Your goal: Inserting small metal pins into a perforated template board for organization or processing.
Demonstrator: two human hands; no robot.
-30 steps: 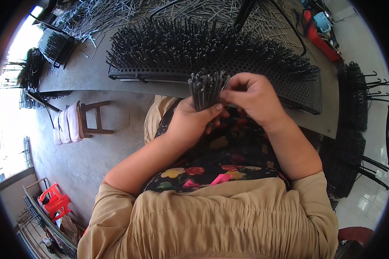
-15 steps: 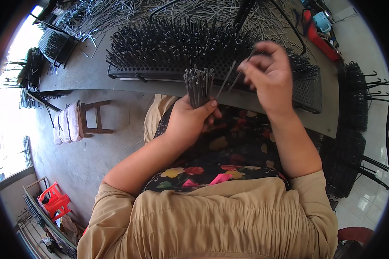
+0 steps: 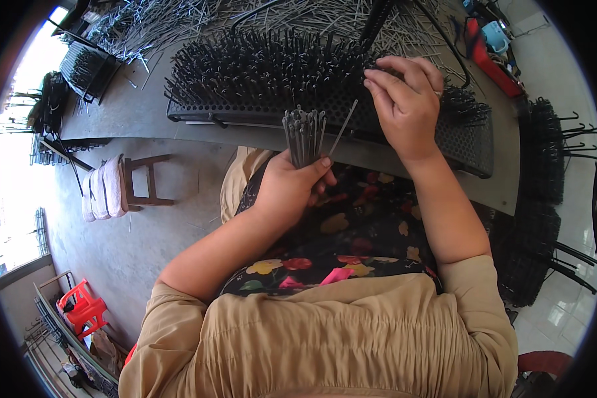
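Note:
My left hand [image 3: 292, 186] is closed round a bundle of thin metal rods [image 3: 304, 132], which stand upright with small looped or bent tips. One single rod [image 3: 343, 129] slants out to the right, apart from the bundle, near my left thumb. My right hand [image 3: 408, 109] is raised at the right part of a black perforated rack [image 3: 245, 114]. Its thumb and fingertips come together at the edge of the dark hooked rods [image 3: 265, 66] standing in the rack's holes. Whatever is between those fingertips is hidden among the dark rods.
Loose rods [image 3: 179, 23] lie heaped across the back of the table [image 3: 136, 109]. A smaller rack [image 3: 86, 69] stands at the far left. Black rod bundles [image 3: 540, 152] hang at the right. A wooden stool with a cloth [image 3: 106, 189] and a red plastic chair [image 3: 85, 308] are at left.
My right hand has moved up and slightly left to the rack; the rod seen below its fingers before no longer shows. The left hand and its bundle stay nearly in place.

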